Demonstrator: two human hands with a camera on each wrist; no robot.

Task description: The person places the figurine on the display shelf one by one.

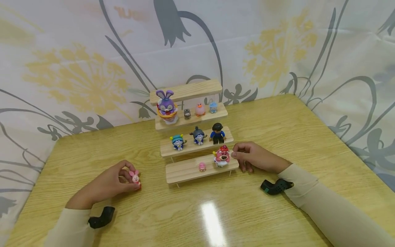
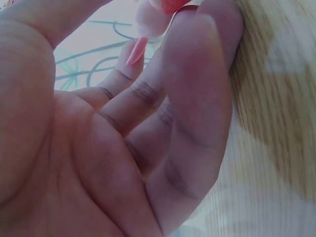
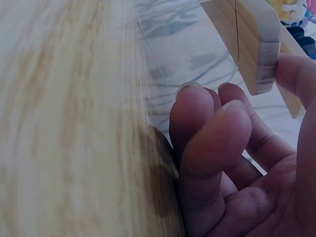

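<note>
My left hand (image 1: 112,180) is on the left side, pinching a small pink figurine with long ears (image 1: 135,176) between thumb and fingers, low over the table. In the left wrist view only a pink and red bit of that figurine (image 2: 174,4) shows past the fingers. On the right, my right hand (image 1: 256,157) rests at the end of the lowest shelf, beside a pink bear figurine with a red top (image 1: 222,157). The right wrist view has one digit against the shelf's end (image 3: 269,64), the other fingers loosely bent and holding nothing.
A stepped wooden display rack (image 1: 182,173) stands mid-table. Its tiers bear a purple rabbit figurine (image 1: 167,106), a dark-haired figure in blue (image 1: 217,133), a tiny pink figurine (image 1: 202,167) and several others. A flower-patterned cloth (image 1: 197,44) hangs behind the wooden table (image 1: 154,219).
</note>
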